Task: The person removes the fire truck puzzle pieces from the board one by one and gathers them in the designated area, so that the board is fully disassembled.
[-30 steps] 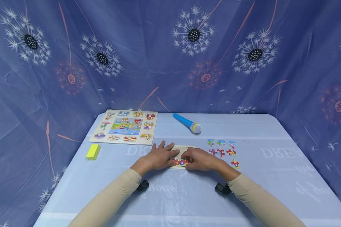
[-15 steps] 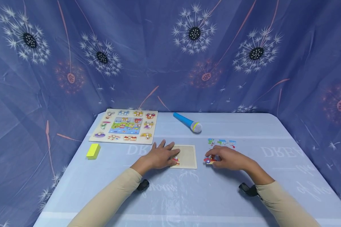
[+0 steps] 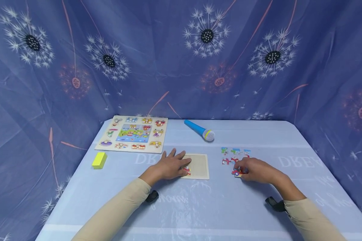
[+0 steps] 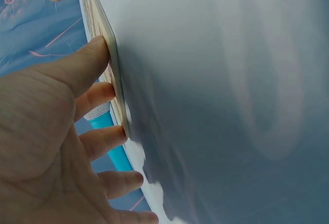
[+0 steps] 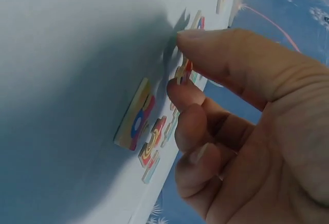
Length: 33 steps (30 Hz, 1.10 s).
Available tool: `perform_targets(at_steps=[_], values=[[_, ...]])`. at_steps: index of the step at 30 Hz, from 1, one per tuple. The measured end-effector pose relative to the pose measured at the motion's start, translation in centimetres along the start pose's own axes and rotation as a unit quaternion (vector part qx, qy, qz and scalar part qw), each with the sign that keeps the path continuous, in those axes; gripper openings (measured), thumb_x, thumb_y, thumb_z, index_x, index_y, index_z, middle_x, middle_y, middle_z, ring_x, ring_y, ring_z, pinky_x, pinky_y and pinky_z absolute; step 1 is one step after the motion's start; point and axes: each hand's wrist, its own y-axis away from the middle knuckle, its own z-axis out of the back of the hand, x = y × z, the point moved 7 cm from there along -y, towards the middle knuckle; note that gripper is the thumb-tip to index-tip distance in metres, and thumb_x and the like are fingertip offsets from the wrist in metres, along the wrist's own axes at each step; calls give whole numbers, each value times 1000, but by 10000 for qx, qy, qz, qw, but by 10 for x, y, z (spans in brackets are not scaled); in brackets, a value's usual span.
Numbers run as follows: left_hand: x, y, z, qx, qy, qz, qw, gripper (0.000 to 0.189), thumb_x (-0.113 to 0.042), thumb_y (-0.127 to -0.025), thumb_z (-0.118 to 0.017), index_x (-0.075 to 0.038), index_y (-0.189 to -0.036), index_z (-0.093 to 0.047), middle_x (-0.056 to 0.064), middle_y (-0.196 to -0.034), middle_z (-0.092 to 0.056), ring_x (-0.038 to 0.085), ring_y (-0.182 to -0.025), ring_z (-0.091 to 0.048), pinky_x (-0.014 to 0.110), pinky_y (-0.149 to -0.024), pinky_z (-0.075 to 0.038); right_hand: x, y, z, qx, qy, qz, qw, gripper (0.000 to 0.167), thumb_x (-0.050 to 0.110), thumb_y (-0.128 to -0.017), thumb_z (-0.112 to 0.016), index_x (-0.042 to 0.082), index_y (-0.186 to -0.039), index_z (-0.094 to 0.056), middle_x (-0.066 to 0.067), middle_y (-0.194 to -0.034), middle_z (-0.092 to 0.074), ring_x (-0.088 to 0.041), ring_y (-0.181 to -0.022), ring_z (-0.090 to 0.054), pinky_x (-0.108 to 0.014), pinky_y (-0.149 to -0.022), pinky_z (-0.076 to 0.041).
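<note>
My left hand [image 3: 170,166] rests with fingers spread over the left side of a shallow wooden puzzle tray [image 3: 199,177]. Its thumb and fingertips touch the tray's rim [image 4: 117,75] in the left wrist view. A red puzzle piece [image 3: 187,171] lies in the tray's lower left corner, partly covered by the hand. To the right of the tray, my right hand [image 3: 254,170] pinches a jigsaw piece [image 3: 237,173] with a red car part and blue wheel, low over the table. In the right wrist view, thumb and index finger frame this piece [image 5: 186,70], partly hiding it.
Loose jigsaw pieces [image 3: 226,161] lie in rows behind and beside the right hand. Another piece with a blue wheel [image 5: 136,118] is close by. A blue toy microphone [image 3: 199,130], a large knobbed puzzle board [image 3: 163,134] and a yellow block [image 3: 99,160] lie farther off.
My right hand has lifted the blue-wheel jigsaw piece out of the tray and moved it right, toward the loose pieces. The left hand has stayed on the tray.
</note>
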Motion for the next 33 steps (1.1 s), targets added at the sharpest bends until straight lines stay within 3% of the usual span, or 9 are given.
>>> perform_targets(at_steps=[12, 20, 27, 33], values=[[-1, 2, 1, -9, 52, -8, 10000, 58, -49, -102, -57, -30, -155, -45, 6, -167, -30, 45, -153, -19, 74, -114, -19, -4, -2, -2, -163, 212, -153, 9995, 30, 11, -85, -80, 16, -114, -74, 5, -90, -56, -7, -77, -49, -27, -68, -43], [0, 1, -1, -83, -133, -69, 9999, 58, -50, -102, -57, -31, -155, -45, 6, -167, -30, 43, -153, -22, 74, -113, -21, 2, -2, 10, -750, -85, -175, 9970, 35, 9, -87, -78, 8, -122, -71, 1, -102, -66, -16, -89, -61, -31, -73, -49], [0, 3, -2, -51, -61, -57, 10000, 58, -50, -103, -55, -30, -156, -44, 6, -168, -28, 43, -154, -20, 74, -113, -20, 9, -14, 5, -579, -869, -151, 9944, 29, 9, -93, -72, 8, -122, -70, 6, -86, -62, -5, -64, -54, -26, -56, -46], [1, 3, -2, -67, 51, -78, 9999, 58, -50, -103, -54, -30, -156, -44, 4, -168, -27, 42, -155, -17, 73, -114, -19, 27, -27, -1, -554, -856, 129, 9947, 27, 13, -95, -71, 6, -122, -71, 8, -92, -66, -3, -68, -52, -25, -61, -45]])
